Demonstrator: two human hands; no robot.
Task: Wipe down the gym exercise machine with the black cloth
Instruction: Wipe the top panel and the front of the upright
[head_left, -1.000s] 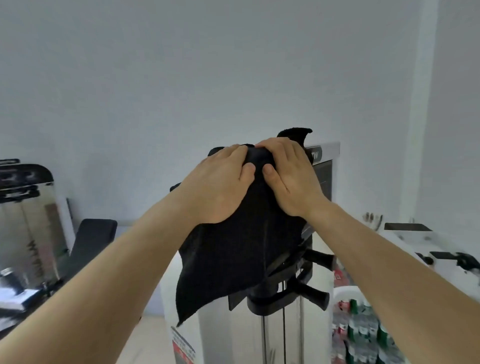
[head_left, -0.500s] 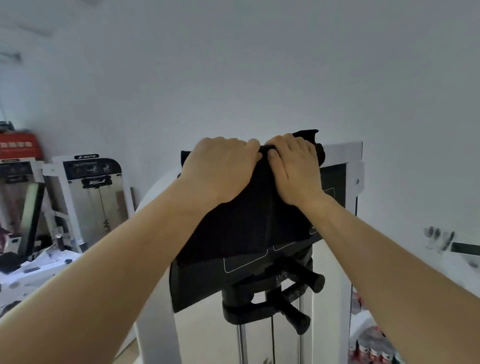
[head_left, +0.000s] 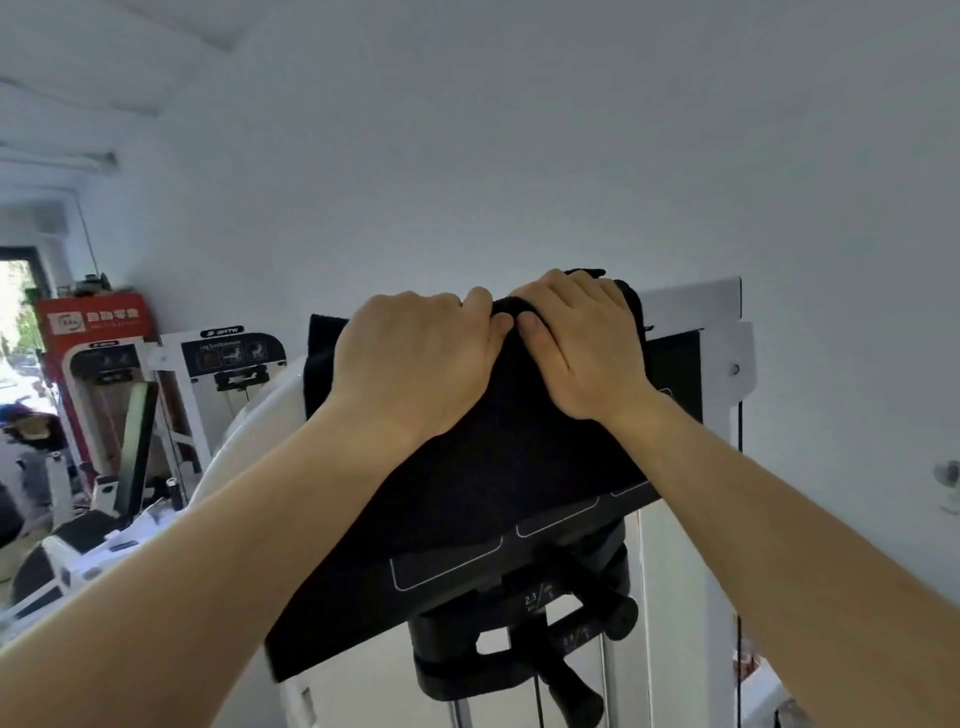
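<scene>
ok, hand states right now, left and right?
Left hand: closed, gripping the black cloth at the top of the machine.
Right hand: closed, gripping the same cloth.

— Where does your view look from?
— From your head, wide-angle, facing forward at the top of the gym machine (head_left: 691, 306), very near it. Your left hand (head_left: 415, 358) and right hand (head_left: 582, 348) sit mid-frame on the black cloth (head_left: 493, 467); wall (head_left: 519, 130) fills the upper half.

Two hands, left hand (head_left: 415, 358) and right hand (head_left: 582, 343), one cloth (head_left: 493, 457), one machine (head_left: 691, 306), two knobs (head_left: 615, 609) (head_left: 574, 686) low on the machine, two further machines (head_left: 234, 358) (head_left: 98, 364) left of it, one red kiosk (head_left: 93, 319), one person (head_left: 26, 431)
</scene>
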